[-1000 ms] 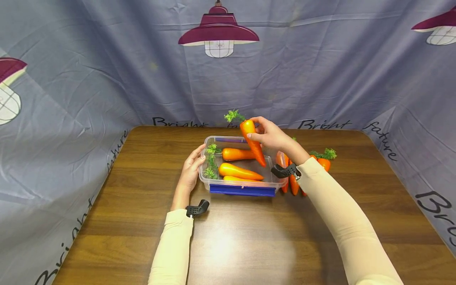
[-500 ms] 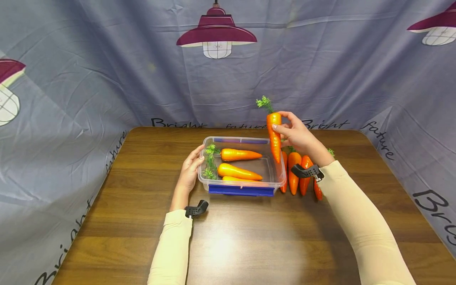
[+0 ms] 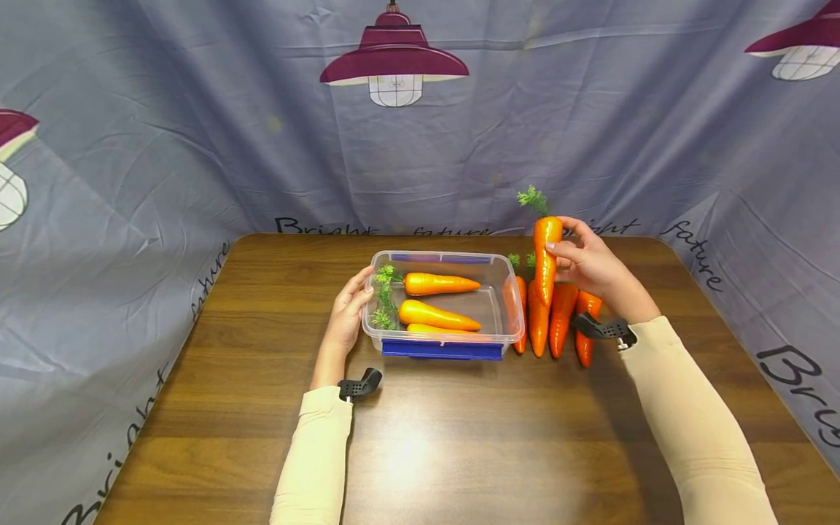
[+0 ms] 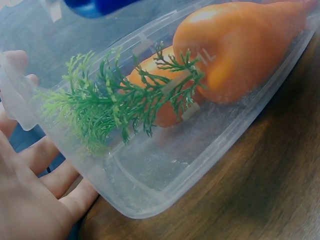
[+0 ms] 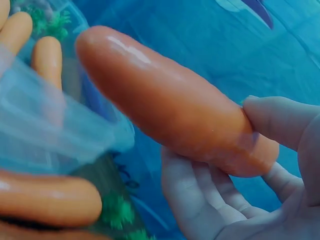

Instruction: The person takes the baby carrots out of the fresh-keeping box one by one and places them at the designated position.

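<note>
My right hand (image 3: 593, 266) grips an orange carrot (image 3: 546, 255), likely a model, between thumb and fingers. It hangs tip down, green top up, above a row of carrots (image 3: 561, 321) on the table. In the right wrist view the held carrot (image 5: 170, 105) lies slantwise with the thumb on its side. My left hand (image 3: 348, 310) holds the left end of a clear plastic container (image 3: 446, 257). The left wrist view shows its fingers (image 4: 60, 177) against the container's outer wall. Inside lie an orange carrot (image 3: 440, 284) and two yellower ones (image 3: 436, 316), tops to the left.
The container stands on a brown wooden table (image 3: 394, 430), its blue clip (image 3: 442, 350) facing me. The loose carrots lie close to its right side. A grey-blue curtain (image 3: 262, 131) with printed lamps surrounds the table's back and sides.
My right hand has carried the carrot from above the container rightward to over the loose carrots. The left hand and the container stay nearly in place.
</note>
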`<state>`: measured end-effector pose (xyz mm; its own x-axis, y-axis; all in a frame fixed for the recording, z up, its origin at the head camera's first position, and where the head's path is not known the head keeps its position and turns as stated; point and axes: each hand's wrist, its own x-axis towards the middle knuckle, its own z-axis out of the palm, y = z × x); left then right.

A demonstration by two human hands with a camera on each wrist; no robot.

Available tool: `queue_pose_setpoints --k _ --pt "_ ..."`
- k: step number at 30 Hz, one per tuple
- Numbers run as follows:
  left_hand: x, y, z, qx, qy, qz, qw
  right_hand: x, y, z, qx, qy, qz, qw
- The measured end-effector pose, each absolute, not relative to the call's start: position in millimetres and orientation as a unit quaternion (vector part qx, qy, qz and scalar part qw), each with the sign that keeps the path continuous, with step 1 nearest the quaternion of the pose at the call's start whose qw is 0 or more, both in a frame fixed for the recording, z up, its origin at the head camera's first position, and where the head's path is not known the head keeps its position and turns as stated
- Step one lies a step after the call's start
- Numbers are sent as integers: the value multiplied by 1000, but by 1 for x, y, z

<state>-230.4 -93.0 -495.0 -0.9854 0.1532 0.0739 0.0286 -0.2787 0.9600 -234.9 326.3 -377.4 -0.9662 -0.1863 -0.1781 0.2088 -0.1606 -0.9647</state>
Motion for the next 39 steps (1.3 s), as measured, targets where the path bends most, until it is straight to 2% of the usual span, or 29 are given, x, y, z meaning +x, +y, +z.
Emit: queue_pose_setpoints --k 13,21,30,39 --pt "-231 -92 -496 75 595 799 37 -199 397 -412 29 638 -764 91" --pt "-230 -91 -492 72 594 800 39 -175 435 -437 79 674 -731 77" --pt "-230 -92 -494 67 592 802 44 -165 442 -457 106 755 -640 96" --pt "-231 -92 -496 66 594 801 41 -173 436 -463 114 812 -561 117"
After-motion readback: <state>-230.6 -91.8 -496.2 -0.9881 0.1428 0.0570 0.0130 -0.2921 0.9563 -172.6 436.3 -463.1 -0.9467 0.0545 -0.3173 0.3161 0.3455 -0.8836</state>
